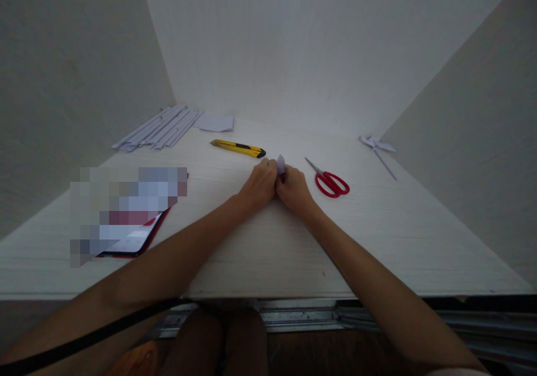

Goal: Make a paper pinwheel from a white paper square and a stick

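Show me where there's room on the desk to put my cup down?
Bare desk lies between the red-handled scissors and the white paper pinwheel, and along the white wooden desk's near edge. It is crowded around the yellow utility knife and both hands.

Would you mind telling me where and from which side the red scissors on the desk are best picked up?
Probably by the red handle loops: the scissors lie flat and closed just right of the right hand, loops toward the person, blades pointing away and to the left. Coming from the near right with that hand meets the loops first and stays clear of the tips. The hand now pinches a small folded paper with the left hand.
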`<state>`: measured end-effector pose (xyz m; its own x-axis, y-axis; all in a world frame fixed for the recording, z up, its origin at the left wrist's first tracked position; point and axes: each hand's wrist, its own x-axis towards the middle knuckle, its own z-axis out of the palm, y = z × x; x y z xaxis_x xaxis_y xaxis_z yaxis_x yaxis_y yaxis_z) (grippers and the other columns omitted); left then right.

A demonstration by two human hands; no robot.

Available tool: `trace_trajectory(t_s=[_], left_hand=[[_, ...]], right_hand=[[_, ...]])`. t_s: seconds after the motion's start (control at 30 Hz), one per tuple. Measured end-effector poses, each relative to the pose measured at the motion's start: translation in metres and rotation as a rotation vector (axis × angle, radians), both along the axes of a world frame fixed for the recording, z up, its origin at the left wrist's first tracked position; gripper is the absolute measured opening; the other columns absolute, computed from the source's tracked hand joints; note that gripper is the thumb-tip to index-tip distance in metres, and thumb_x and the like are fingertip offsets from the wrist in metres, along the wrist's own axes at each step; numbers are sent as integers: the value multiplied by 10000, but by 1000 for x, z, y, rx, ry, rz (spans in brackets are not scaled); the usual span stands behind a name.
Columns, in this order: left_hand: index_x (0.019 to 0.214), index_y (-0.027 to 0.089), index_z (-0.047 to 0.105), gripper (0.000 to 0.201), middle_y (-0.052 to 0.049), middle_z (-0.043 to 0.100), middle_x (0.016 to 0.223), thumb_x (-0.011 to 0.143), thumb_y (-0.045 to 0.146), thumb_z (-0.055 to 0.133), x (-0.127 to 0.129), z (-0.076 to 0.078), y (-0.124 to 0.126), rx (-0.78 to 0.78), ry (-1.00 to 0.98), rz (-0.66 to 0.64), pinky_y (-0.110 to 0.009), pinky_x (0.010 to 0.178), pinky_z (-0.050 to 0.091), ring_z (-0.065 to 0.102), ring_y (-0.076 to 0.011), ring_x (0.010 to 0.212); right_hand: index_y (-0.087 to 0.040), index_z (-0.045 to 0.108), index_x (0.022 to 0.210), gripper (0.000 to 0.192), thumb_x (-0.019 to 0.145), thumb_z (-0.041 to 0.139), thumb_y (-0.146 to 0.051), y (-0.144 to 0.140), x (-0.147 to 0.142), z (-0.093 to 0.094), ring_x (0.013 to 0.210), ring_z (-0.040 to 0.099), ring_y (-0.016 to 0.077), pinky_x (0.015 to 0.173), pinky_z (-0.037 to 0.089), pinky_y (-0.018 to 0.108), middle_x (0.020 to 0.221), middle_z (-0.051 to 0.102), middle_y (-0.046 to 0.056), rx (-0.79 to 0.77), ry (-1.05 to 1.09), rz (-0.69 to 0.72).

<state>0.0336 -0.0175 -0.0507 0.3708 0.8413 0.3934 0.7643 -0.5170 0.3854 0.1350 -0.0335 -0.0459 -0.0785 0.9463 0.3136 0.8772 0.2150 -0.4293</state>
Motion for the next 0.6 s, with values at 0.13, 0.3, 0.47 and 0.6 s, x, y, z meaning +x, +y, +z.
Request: trace_trajectory(t_s=[0.13,0.3,0.47,0.6], left_hand=[[823,101,469,134,-121,537,869,766,33,369,1,0,-1,0,16,0,-333,750,442,510,-180,801],[830,104,470,135,-120,536,878,769,38,370,1,1,-2,-4,34,2,-333,744,438,513,-185,816],[826,110,476,146,-117,540,882,775,33,363,2,3,-3,9,84,4,-321,719,436,506,-189,830],[828,110,475,142,-114,540,880,791,41,357,2,4,-5,27,104,9,-306,703,434,503,-182,819]], right_hand=[[-113,564,794,177,770,392,-153,-1,0,1,615,496,158,556,296,268,743,611,99,-4,-20,-14],[-104,571,812,182,774,399,-153,-2,-1,2,659,527,177,579,311,277,782,631,117,-18,-47,-17],[-102,570,829,189,778,395,-151,-3,-2,4,681,534,182,592,319,281,815,639,125,-25,-61,-33],[-105,568,835,189,777,396,-156,-4,-2,5,680,532,179,595,325,280,821,636,124,-34,-51,-37]])
